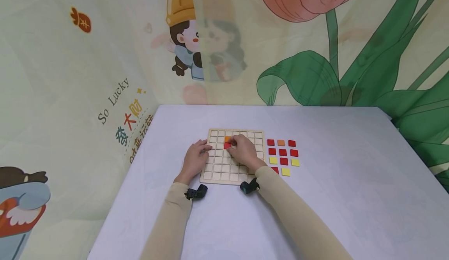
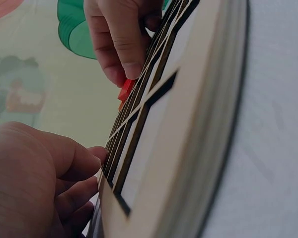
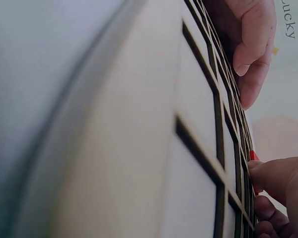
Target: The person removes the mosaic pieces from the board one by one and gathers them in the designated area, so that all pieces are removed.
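A wooden grid board (image 1: pixel 217 170) lies flat on the table. My right hand (image 1: pixel 243 151) is over its upper middle, thumb and fingertips at a red square tile (image 1: pixel 227 145). In the left wrist view, that red tile (image 2: pixel 125 90) stands a little above the grid under the fingertips. Just behind it, an orange tile (image 1: pixel 227 138) occupies a cell, partly covered by the fingers. My left hand (image 1: pixel 195 158) rests along the board's left edge with its fingers extended. The left wrist view has this hand's (image 2: pixel 44 173) fingertips right at the rim.
Right of the board, several loose square tiles lie in rough rows: red tiles (image 1: pixel 283 161), yellow tiles (image 1: pixel 285 172) and an orange tile (image 1: pixel 281 142). The right forearm overlaps one red tile (image 1: pixel 275 170). A white cloth covers the table (image 1: pixel 333 197); a printed curtain (image 1: pixel 224 92) hangs behind.
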`<move>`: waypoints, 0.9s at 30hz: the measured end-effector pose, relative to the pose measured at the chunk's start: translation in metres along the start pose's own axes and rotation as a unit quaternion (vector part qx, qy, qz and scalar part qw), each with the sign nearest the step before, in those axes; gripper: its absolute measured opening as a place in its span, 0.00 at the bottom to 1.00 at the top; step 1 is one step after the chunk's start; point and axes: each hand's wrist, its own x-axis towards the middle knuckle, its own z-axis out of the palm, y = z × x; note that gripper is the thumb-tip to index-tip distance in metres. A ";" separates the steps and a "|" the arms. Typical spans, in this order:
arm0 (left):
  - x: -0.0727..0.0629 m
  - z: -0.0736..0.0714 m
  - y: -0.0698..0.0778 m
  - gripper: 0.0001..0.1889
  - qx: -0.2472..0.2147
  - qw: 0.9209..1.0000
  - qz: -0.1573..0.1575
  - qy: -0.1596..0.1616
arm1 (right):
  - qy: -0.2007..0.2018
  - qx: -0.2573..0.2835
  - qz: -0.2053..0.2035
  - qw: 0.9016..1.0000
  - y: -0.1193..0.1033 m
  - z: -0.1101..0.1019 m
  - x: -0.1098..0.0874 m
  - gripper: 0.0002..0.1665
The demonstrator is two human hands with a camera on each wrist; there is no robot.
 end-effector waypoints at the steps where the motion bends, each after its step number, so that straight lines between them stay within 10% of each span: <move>1: 0.000 0.000 0.000 0.15 0.000 1.000 0.000 0.000 | -0.002 -0.002 -0.002 1.000 0.000 0.000 0.000 0.13; 27: -0.001 0.000 -0.001 0.15 -0.002 1.000 0.004 -0.001 | 0.002 0.007 -0.021 1.000 0.000 0.003 -0.003 0.18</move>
